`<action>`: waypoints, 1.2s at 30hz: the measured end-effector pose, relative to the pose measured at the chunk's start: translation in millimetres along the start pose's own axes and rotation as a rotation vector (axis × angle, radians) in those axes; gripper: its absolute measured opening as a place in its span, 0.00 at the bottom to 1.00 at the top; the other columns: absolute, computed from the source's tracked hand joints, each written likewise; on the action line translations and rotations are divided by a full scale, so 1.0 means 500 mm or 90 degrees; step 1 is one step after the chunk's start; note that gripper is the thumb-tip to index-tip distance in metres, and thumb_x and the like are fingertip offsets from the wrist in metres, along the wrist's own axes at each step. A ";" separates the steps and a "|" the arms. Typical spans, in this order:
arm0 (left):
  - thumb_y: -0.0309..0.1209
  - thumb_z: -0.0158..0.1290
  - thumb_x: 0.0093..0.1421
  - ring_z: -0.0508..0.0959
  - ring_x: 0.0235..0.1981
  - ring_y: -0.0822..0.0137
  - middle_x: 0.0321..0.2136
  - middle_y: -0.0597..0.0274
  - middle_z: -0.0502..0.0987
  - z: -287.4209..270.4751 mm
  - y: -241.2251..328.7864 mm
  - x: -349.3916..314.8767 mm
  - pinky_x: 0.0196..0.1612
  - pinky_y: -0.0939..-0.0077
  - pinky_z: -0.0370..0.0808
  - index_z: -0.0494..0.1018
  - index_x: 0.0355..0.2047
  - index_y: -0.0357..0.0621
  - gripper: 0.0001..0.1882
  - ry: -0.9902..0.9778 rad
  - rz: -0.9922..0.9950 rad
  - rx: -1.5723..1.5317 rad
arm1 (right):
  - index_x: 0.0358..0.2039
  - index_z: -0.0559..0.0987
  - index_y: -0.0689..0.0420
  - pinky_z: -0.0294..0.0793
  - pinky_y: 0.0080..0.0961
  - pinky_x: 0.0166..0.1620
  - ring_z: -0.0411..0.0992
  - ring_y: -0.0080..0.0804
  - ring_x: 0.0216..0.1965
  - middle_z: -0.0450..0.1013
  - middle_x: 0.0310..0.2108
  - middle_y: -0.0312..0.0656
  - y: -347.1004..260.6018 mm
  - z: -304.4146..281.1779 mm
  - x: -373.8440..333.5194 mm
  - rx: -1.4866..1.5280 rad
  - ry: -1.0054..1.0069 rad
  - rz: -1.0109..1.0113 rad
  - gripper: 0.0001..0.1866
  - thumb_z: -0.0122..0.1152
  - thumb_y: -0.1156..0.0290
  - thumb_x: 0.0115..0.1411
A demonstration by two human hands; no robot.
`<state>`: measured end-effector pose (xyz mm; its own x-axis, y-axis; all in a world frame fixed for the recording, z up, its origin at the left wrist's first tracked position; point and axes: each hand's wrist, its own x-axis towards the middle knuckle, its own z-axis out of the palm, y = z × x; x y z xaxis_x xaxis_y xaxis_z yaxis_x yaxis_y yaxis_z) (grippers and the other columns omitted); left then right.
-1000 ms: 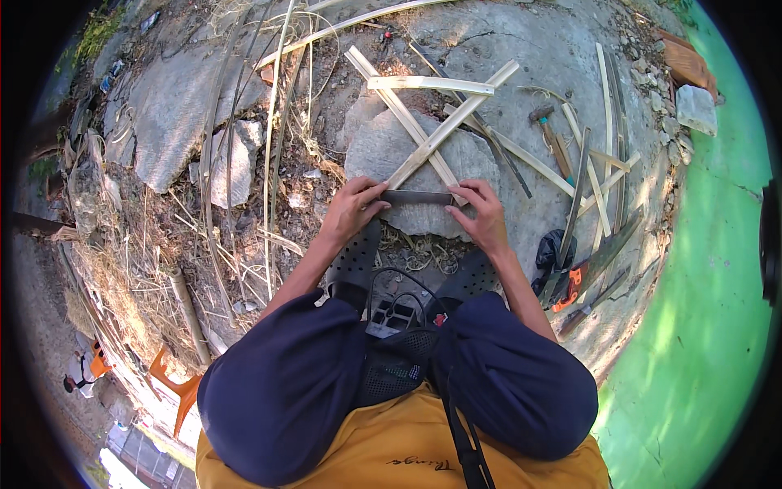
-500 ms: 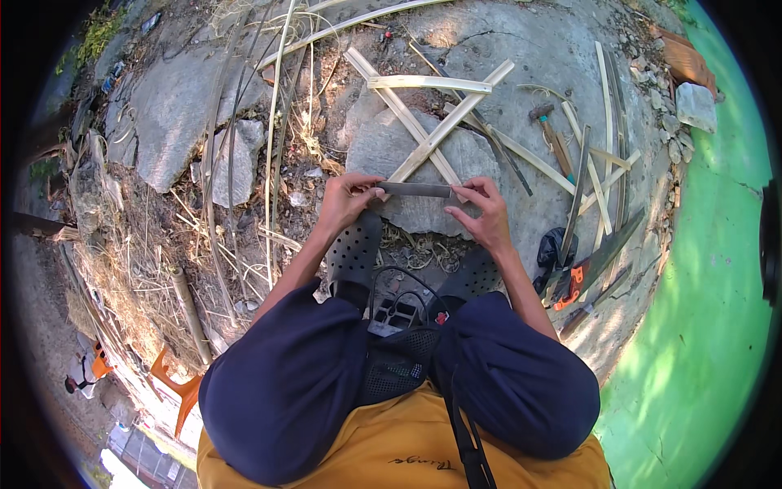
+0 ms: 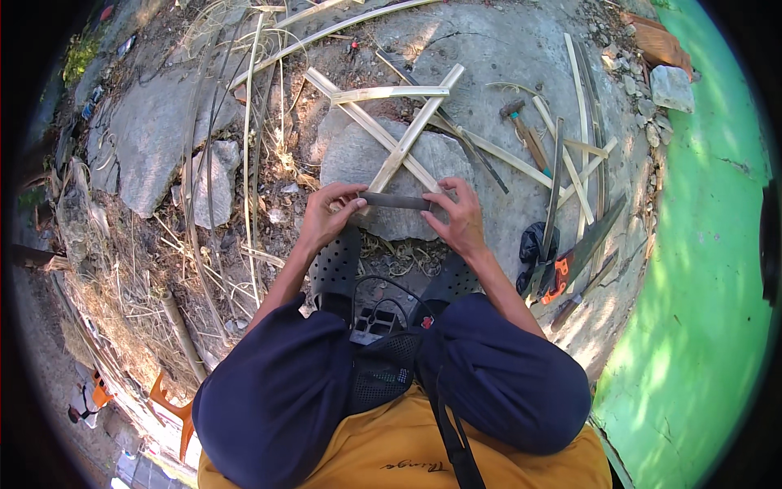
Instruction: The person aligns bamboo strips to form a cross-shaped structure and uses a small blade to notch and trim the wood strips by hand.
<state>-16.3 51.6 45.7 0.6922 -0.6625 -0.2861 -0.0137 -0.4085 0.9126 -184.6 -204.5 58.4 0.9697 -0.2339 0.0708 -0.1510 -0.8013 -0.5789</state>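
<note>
My left hand [image 3: 330, 213] pinches the left end of a short dark strip [image 3: 395, 200], which looks like split bamboo. At its other end the thumb and fingers of my right hand [image 3: 460, 218] are closed on it. The strip lies crosswise over the near ends of two pale slats [image 3: 362, 121] that cross in an X. A pale crosspiece [image 3: 389, 93] spans their far ends. This X frame rests on a flat grey stone slab [image 3: 448, 159] in front of my feet. Whether the strip touches the slats cannot be made out.
To the right lie a hammer [image 3: 513, 110], several loose slats [image 3: 577, 98], a handsaw with an orange handle [image 3: 558, 277] and a black plastic bag [image 3: 533, 242]. Long thin strips [image 3: 248, 155] lie on the left. Green-painted ground [image 3: 692, 285] borders the right side.
The whole scene has shifted left in view. My right thumb and fingers have drawn closer together on the strip's end. The strip now shows a darker face and still spans the frame's near ends.
</note>
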 end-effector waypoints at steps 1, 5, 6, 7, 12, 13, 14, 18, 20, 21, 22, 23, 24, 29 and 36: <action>0.27 0.70 0.57 0.80 0.36 0.71 0.37 0.63 0.82 -0.004 0.006 0.000 0.40 0.73 0.78 0.82 0.56 0.49 0.25 -0.006 0.019 -0.004 | 0.44 0.85 0.50 0.75 0.37 0.53 0.75 0.40 0.50 0.73 0.51 0.39 0.002 -0.003 -0.002 0.018 0.022 -0.009 0.20 0.79 0.69 0.49; 0.34 0.78 0.48 0.81 0.38 0.67 0.48 0.58 0.79 -0.016 0.024 -0.002 0.43 0.71 0.82 0.73 0.66 0.52 0.44 -0.008 0.089 -0.038 | 0.44 0.87 0.54 0.76 0.35 0.53 0.77 0.43 0.49 0.77 0.47 0.43 0.030 -0.039 -0.015 0.138 0.060 0.040 0.19 0.78 0.74 0.50; 0.34 0.78 0.48 0.81 0.38 0.67 0.48 0.58 0.79 -0.021 0.022 -0.004 0.43 0.71 0.82 0.73 0.66 0.52 0.44 -0.005 0.089 -0.035 | 0.44 0.87 0.55 0.76 0.35 0.52 0.77 0.42 0.48 0.78 0.45 0.42 0.038 -0.051 -0.019 0.149 0.109 0.075 0.18 0.78 0.74 0.51; 0.33 0.77 0.49 0.82 0.38 0.67 0.48 0.58 0.79 -0.014 0.031 -0.002 0.44 0.71 0.83 0.73 0.65 0.52 0.42 -0.018 0.078 -0.028 | 0.44 0.87 0.55 0.75 0.35 0.51 0.77 0.41 0.46 0.79 0.43 0.42 0.051 -0.075 -0.027 0.151 0.159 0.114 0.18 0.78 0.73 0.51; 0.28 0.72 0.55 0.85 0.38 0.68 0.44 0.58 0.81 -0.008 0.019 -0.005 0.46 0.72 0.84 0.75 0.62 0.46 0.33 -0.101 -0.062 -0.086 | 0.44 0.87 0.57 0.76 0.33 0.49 0.78 0.38 0.43 0.79 0.43 0.44 0.161 -0.127 -0.091 0.087 0.197 0.381 0.17 0.77 0.75 0.52; 0.28 0.72 0.55 0.85 0.38 0.68 0.44 0.58 0.81 -0.004 0.015 -0.007 0.46 0.72 0.84 0.75 0.62 0.46 0.33 -0.101 -0.061 -0.086 | 0.44 0.87 0.57 0.76 0.33 0.49 0.78 0.38 0.43 0.79 0.43 0.44 0.185 -0.135 -0.112 0.087 0.199 0.380 0.17 0.77 0.75 0.52; 0.26 0.70 0.57 0.85 0.40 0.68 0.43 0.59 0.81 0.004 0.012 -0.008 0.46 0.73 0.84 0.75 0.61 0.45 0.31 -0.092 -0.094 -0.145 | 0.44 0.87 0.57 0.76 0.33 0.49 0.78 0.39 0.44 0.79 0.43 0.44 0.205 -0.145 -0.133 0.068 0.158 0.391 0.17 0.76 0.75 0.52; 0.19 0.65 0.61 0.86 0.43 0.66 0.41 0.60 0.80 0.015 0.010 -0.010 0.48 0.74 0.84 0.74 0.62 0.41 0.28 -0.067 -0.164 -0.283 | 0.49 0.85 0.56 0.77 0.34 0.50 0.78 0.41 0.45 0.80 0.43 0.44 0.243 -0.163 -0.169 -0.038 0.094 0.327 0.19 0.73 0.75 0.55; 0.19 0.65 0.61 0.86 0.44 0.64 0.41 0.60 0.79 0.007 -0.006 -0.014 0.50 0.73 0.85 0.73 0.63 0.39 0.29 -0.065 -0.187 -0.318 | 0.50 0.84 0.56 0.77 0.35 0.51 0.78 0.42 0.46 0.80 0.44 0.45 0.238 -0.154 -0.135 -0.023 0.116 0.311 0.20 0.72 0.74 0.56; 0.19 0.65 0.61 0.86 0.46 0.62 0.42 0.59 0.79 0.002 -0.015 -0.016 0.51 0.72 0.86 0.73 0.64 0.38 0.29 -0.063 -0.209 -0.355 | 0.52 0.83 0.56 0.77 0.36 0.52 0.78 0.43 0.47 0.80 0.44 0.45 0.235 -0.144 -0.108 -0.010 0.137 0.294 0.21 0.71 0.73 0.57; 0.19 0.65 0.61 0.86 0.46 0.62 0.42 0.59 0.79 0.000 -0.024 -0.018 0.51 0.72 0.86 0.73 0.64 0.38 0.29 -0.063 -0.208 -0.354 | 0.52 0.83 0.56 0.77 0.36 0.52 0.78 0.43 0.47 0.80 0.44 0.45 0.235 -0.132 -0.082 -0.009 0.138 0.294 0.21 0.71 0.73 0.57; 0.18 0.64 0.61 0.86 0.46 0.61 0.42 0.59 0.79 0.000 -0.030 -0.021 0.52 0.72 0.86 0.72 0.65 0.38 0.30 -0.063 -0.228 -0.388 | 0.53 0.82 0.56 0.76 0.36 0.52 0.78 0.43 0.48 0.80 0.44 0.46 0.235 -0.119 -0.055 -0.056 0.134 0.253 0.21 0.71 0.72 0.58; 0.18 0.64 0.61 0.86 0.46 0.61 0.42 0.60 0.79 0.001 -0.036 -0.024 0.53 0.72 0.87 0.71 0.65 0.38 0.31 -0.062 -0.249 -0.421 | 0.54 0.82 0.56 0.76 0.36 0.52 0.78 0.43 0.49 0.80 0.43 0.46 0.234 -0.108 -0.029 -0.103 0.130 0.212 0.21 0.70 0.71 0.59; 0.16 0.64 0.61 0.87 0.44 0.60 0.43 0.58 0.78 -0.003 -0.044 -0.034 0.52 0.72 0.87 0.72 0.65 0.36 0.31 -0.034 -0.225 -0.410 | 0.48 0.85 0.58 0.79 0.34 0.47 0.81 0.40 0.42 0.82 0.39 0.46 0.253 -0.061 0.046 -0.044 0.033 0.240 0.16 0.71 0.68 0.59; 0.18 0.66 0.60 0.87 0.43 0.64 0.42 0.59 0.78 -0.034 -0.044 -0.023 0.47 0.77 0.86 0.75 0.62 0.38 0.29 0.001 -0.181 -0.353 | 0.44 0.87 0.64 0.78 0.24 0.42 0.79 0.22 0.35 0.84 0.34 0.40 0.303 -0.139 -0.018 0.215 0.122 0.436 0.14 0.73 0.68 0.62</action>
<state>-11.9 78.9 34.1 0.6145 -0.5752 -0.5399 0.5476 -0.1817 0.8168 -229.6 -362.1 26.6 0.6278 -0.7301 -0.2699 -0.6062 -0.2411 -0.7579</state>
